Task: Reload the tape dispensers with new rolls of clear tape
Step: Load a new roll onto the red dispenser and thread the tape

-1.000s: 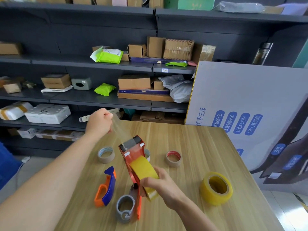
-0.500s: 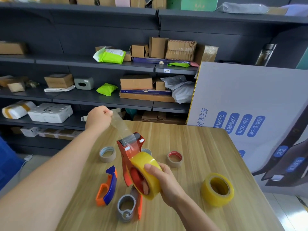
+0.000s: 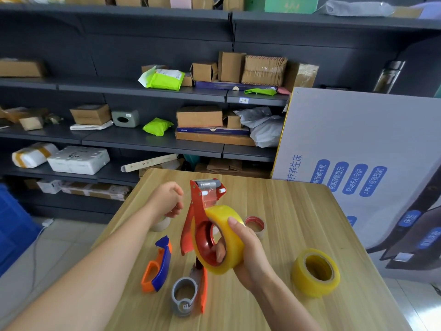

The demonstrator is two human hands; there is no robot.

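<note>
Tape dispenser (image 3: 196, 211), held upright over the middle of the counter (image 3: 286, 206), has the new roll (image 3: 214, 211) seated, the grip of the right hand (image 3: 248, 254) clamped round it, the left hand (image 3: 167, 201) curled just left, holding what I cannot tell; threading seems in hand, next feeding tape past the far roller (image 3: 207, 185)

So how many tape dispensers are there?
3. A red one, its yellow roll gripped by the right hand; a blue-and-orange one lying left of it; a grey-and-orange one nearest the camera.
</note>
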